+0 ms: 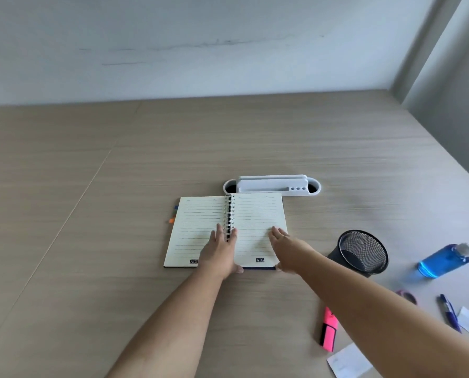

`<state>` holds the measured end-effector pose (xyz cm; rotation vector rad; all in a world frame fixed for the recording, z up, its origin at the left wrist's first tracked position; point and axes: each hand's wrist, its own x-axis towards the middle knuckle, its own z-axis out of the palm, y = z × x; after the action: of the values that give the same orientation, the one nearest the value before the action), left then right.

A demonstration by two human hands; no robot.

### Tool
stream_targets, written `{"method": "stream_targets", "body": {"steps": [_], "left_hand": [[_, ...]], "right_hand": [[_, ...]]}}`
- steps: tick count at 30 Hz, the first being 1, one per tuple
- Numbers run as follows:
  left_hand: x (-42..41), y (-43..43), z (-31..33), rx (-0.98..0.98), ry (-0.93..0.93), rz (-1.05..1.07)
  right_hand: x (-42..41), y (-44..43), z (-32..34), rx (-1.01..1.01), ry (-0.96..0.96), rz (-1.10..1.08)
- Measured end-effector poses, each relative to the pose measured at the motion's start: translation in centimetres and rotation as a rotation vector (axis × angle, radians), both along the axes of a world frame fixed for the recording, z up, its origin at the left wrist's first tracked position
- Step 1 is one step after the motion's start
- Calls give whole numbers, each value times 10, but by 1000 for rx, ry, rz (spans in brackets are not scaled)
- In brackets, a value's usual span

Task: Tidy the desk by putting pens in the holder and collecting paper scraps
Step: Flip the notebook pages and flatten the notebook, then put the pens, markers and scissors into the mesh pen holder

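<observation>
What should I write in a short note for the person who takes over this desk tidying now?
Left hand: flat on the open spiral lined notebook, holding nothing.
Right hand: flat on its right page, empty.
Black mesh pen holder: looks empty.
Pink highlighter and blue pen lie on the wooden desk.
White paper scraps lie at the near right edge.
Done: nothing visible. Left: pens into holder, scraps collected.

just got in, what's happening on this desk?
A person has both hands flat on an open spiral notebook: left hand by the spine, right hand on the right page. The mesh pen holder looks empty. A pink highlighter, blue pen and paper scraps lie loose at right.
</observation>
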<state>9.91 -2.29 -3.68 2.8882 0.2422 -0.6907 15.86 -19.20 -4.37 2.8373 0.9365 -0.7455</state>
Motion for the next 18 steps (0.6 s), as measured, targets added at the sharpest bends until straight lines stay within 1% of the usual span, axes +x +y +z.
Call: {"method": "stream_targets", "body": {"steps": [2,4,8,9,11,12,14,16,18], "left_hand": [[-3,-7,6,54,-30,-23],[-6,-16,17,70,-58,-53],[-9,-54,38,45,-268,-185],[-10,-67,42,22,-285,-213],[-16,-99,46,-46,-256,-251],[-18,-114,46,-71,-229,-262],[-26,-144,43,-88,-168,-282],[-33,-168,31,-73,-108,-312],[-39,-184,19,-38,-55,-319]], "right_hand": [[-4,-4,10,64,20,-59],[-9,-13,28,200,-2,-127],[-28,-51,66,477,-182,-285],[-37,-64,72,531,-216,-315],[-57,-94,77,590,-258,-370],[-67,-109,75,589,-280,-392],[-86,-143,64,522,-288,-432],[-102,-176,47,410,-223,-469],[-113,-200,31,288,-119,-463]]}}
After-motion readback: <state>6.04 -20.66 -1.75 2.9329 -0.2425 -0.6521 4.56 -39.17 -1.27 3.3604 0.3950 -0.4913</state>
